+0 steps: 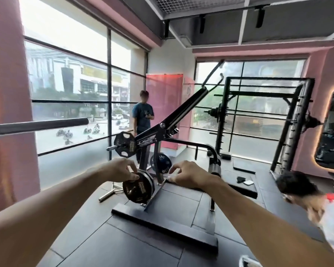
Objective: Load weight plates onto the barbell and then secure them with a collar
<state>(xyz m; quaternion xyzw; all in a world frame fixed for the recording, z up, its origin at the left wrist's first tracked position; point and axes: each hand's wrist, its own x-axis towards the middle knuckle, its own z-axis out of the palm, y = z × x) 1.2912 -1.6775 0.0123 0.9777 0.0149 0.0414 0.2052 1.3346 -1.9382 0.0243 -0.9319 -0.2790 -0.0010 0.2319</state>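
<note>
The small black round iron weight plates [138, 187] sit stacked upright on a low storage peg of the black lever machine [174, 118], faces turned toward the viewer and slightly left, so their axis runs along the peg, roughly level and pointing at the camera side. They look dense and rigid with a smooth painted face, probably heavy for their size and liable to slip from a fingertip pinch; a firmer hold would likely be fingers wrapped over the rim or hooked through a grip slot, drawn straight along the peg. The left hand [121, 170] has its curled fingertips on the top rim of the front plate, touching rather than clearly clamping it. The right hand [185, 173] hovers just beside the stack, fingers loosely bent and spread, holding nothing. The grey steel barbell sleeve [39, 125] juts in from the left at head height, bare, long axis level and pointing right toward the window [69, 74]. Beyond, a black plate [124, 144] hangs on the machine's loading horn, a person in a blue shirt [143, 116] stands by the glass, and a black rack [266, 120] is at right.
</note>
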